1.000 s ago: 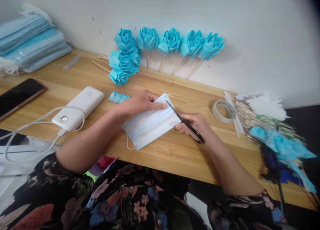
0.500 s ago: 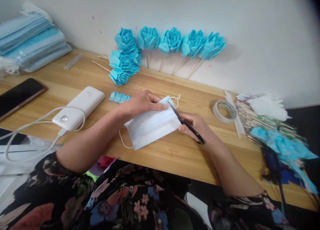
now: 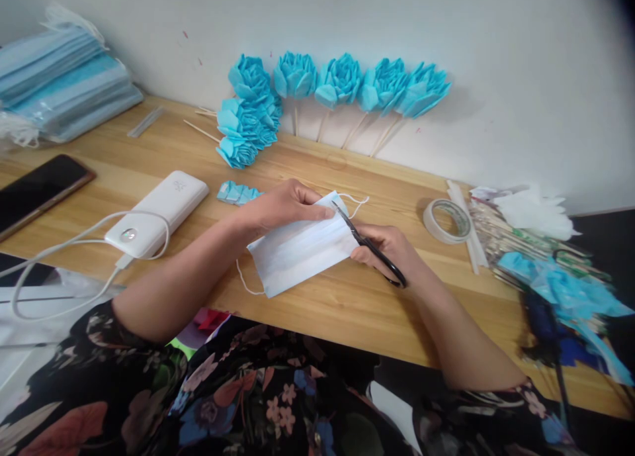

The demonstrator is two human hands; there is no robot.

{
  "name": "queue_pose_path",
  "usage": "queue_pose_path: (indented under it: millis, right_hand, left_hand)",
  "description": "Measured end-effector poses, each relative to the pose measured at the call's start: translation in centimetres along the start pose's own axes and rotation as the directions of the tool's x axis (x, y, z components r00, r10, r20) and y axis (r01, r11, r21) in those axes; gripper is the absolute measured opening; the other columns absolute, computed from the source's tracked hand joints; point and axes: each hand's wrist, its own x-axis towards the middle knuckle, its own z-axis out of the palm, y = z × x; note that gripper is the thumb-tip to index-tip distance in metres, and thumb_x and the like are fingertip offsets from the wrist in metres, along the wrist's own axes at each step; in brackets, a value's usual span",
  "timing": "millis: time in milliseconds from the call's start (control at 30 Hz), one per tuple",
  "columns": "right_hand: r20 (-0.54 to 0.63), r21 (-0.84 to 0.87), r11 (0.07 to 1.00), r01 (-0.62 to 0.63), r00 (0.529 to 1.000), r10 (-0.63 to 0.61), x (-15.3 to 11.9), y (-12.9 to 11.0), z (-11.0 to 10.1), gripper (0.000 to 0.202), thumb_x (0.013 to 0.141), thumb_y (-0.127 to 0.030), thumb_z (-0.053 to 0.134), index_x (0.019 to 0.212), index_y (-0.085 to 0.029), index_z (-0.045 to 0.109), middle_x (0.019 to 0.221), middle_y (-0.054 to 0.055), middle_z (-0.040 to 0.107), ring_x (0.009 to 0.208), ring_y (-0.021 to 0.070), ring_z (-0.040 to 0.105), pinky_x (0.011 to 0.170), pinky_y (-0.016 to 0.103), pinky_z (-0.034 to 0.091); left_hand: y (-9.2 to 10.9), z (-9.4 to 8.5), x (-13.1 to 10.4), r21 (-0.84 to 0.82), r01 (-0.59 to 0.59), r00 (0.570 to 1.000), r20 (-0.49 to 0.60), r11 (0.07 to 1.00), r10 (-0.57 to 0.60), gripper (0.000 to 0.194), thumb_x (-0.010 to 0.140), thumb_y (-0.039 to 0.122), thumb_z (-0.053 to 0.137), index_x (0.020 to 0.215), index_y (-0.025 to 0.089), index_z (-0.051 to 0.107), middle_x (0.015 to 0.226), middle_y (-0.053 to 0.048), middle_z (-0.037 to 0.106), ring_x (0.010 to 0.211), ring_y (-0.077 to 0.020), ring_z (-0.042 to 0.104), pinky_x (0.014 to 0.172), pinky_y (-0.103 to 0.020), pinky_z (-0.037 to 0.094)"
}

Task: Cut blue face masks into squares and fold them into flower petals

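Observation:
My left hand (image 3: 292, 208) pinches the upper edge of a pale blue face mask (image 3: 302, 254), thumb on top. White ear loops hang from both ends of the mask; the right one spreads out beyond its top corner. In my right hand (image 3: 381, 247) is a pair of black-handled scissors (image 3: 372, 247), its blades lying at the mask's right end, tips close to my left thumb. Whether the blades are fully closed is hard to see. Beyond my left wrist lies a folded strip of blue material (image 3: 238, 192).
Blue handmade flowers (image 3: 340, 80) on sticks lean against the wall. To the left are a white power bank (image 3: 159, 211) with a cable, a phone (image 3: 42, 188) and packed masks (image 3: 59, 79). A tape roll (image 3: 446, 221) and scraps with sticks (image 3: 560, 277) lie right.
The right ear loop has swung outward to the right, away from the mask's corner. My right hand and the scissors have shifted only slightly; my left hand keeps its place.

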Motion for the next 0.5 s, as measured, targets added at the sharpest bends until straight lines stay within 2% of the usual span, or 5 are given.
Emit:
queue_pose_path:
  millis: [200, 500]
  right_hand:
    - [-0.021, 0.013, 1.000, -0.024, 0.999, 0.024, -0.1, 0.1, 0.1, 0.045, 0.080, -0.061, 0.071, 0.084, -0.016, 0.070, 0.059, -0.004, 0.046, 0.054, 0.0095, 0.039, 0.050, 0.024, 0.033]
    - [-0.044, 0.059, 0.997, -0.045, 0.998, 0.047, -0.1, 1.4, 0.3, 0.041, 0.078, -0.057, 0.074, 0.081, -0.016, 0.071, 0.061, -0.002, 0.051, 0.054, 0.0090, 0.041, 0.047, 0.022, 0.032]
  left_hand:
    - [-0.1, -0.1, 0.0, -0.010, -0.003, 1.000, 0.004, 1.000, 0.003, 0.039, 0.079, 0.049, 0.077, 0.089, 0.011, 0.080, 0.071, -0.004, 0.073, 0.052, -0.0109, 0.059, 0.047, -0.020, 0.043]
    - [0.0, -0.1, -0.1, -0.024, 0.012, 1.000, 0.009, 1.000, -0.011, 0.038, 0.080, 0.048, 0.076, 0.088, 0.011, 0.079, 0.072, -0.005, 0.074, 0.053, -0.0119, 0.060, 0.047, -0.021, 0.043]
